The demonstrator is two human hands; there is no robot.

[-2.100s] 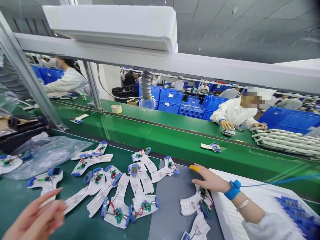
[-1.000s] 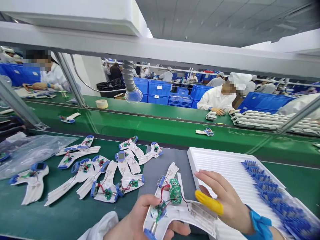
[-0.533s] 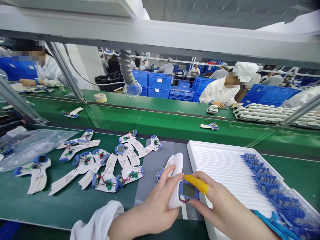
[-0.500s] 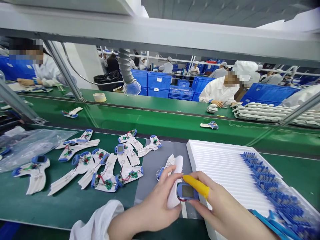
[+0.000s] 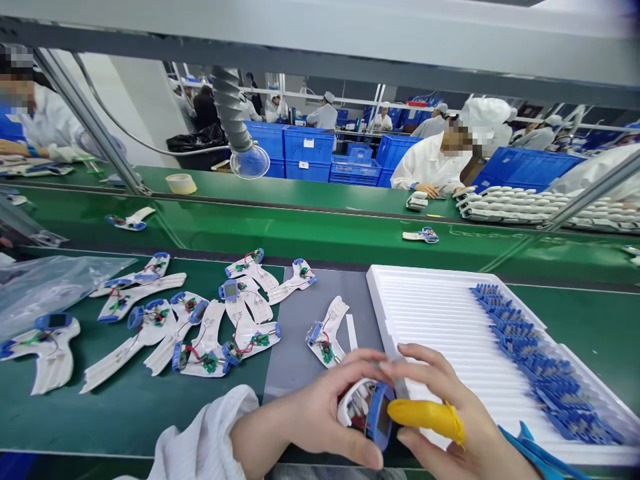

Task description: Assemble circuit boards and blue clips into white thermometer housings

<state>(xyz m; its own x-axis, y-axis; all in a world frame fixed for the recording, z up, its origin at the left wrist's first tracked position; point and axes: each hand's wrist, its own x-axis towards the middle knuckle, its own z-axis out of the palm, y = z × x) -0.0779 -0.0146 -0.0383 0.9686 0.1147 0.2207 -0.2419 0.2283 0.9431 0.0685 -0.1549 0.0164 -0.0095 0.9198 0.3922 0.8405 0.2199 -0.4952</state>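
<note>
My left hand [image 5: 320, 413] is wrapped around a white handheld-device casing [image 5: 345, 412] with parts and a red wire inside. A small screen in a blue frame [image 5: 379, 417] sits at its right end, facing my right hand [image 5: 440, 407]. The right fingers curve round that end, the one in a yellow finger cot [image 5: 427, 417] against the frame; the fingertips of both hands meet above it. Just beyond the hands, a casing half [image 5: 330, 333] with a green circuit board lies on the grey mat [image 5: 293, 333].
Several wired white casing halves [image 5: 207, 343] lie on the left of the green bench, beside a clear plastic bag [image 5: 55, 283]. A white ribbed tray [image 5: 425, 320] on the right holds rows of blue parts [image 5: 520, 340]. Beyond runs a green belt [image 5: 280, 230]; a co-worker [image 5: 430, 163] sits opposite.
Both hands have come lower and nearer to me, and the casing has turned so that its inside shows. The casing half behind them is now more exposed. My view has shifted slightly.
</note>
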